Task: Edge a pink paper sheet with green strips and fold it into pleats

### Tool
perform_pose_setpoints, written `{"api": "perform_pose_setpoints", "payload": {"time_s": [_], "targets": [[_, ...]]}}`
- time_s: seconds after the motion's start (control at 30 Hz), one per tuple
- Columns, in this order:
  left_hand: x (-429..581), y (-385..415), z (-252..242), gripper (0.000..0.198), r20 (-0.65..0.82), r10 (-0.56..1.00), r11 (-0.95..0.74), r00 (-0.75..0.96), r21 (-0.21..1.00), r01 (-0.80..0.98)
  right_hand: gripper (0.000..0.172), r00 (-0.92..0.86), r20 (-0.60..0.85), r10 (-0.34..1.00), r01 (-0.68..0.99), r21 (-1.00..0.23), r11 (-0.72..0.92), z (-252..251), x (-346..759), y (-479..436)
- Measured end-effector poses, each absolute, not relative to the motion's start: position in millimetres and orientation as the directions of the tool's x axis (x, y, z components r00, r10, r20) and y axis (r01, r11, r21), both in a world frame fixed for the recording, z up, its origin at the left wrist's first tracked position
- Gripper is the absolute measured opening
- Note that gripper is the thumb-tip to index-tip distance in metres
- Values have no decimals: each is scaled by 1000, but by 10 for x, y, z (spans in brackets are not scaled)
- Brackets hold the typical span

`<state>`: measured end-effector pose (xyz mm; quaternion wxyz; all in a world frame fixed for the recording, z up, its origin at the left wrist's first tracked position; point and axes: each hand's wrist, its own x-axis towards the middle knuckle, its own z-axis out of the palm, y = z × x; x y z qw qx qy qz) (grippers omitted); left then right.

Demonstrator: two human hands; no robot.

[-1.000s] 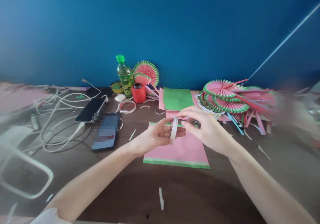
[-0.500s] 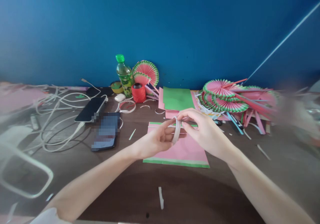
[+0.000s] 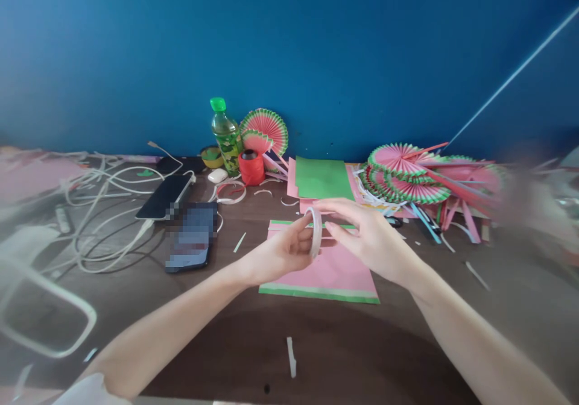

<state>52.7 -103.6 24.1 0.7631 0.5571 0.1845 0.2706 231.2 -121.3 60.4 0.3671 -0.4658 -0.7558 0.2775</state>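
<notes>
Tape roll (image 3: 317, 236) (white, prob. adhesive) held on edge in L hand (image 3: 284, 251), above pink sheet (image 3: 335, 275); finger routing through ring can't be told. R hand (image 3: 368, 233) just beside, thumb & fingers parted, nothing seen gripped; contact w/ roll unclear. Step judged: tape end being sought; light fingertip pinch called for. Vs. 0.5 s ago: roll turned slightly, shifted twd L hand.
</notes>
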Motion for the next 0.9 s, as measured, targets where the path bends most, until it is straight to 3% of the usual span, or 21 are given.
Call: {"api": "perform_pose_setpoints", "payload": {"time_s": [0.17,0.33,0.43,0.67,0.9], "targets": [[527,-1024,236,76,25,621,230,783,950,-213,7,-245,394,886,507,-727,463,546,2276,-1203],[486,-986,228,76,34,570,184,821,968,-168,8,-189,397,898,482,-759,437,531,2288,-1188],[465,-976,245,66,10,545,186,838,974,-132,7,-155,399,904,475,-772,422,575,2316,-1188],[450,-971,318,46,-76,598,185,798,982,-45,14,-92,282,955,404,-866,294,702,2421,-1215],[448,-997,371,45,-94,634,202,767,978,-47,17,-257,122,959,173,-970,170,695,2476,-1202]]}}
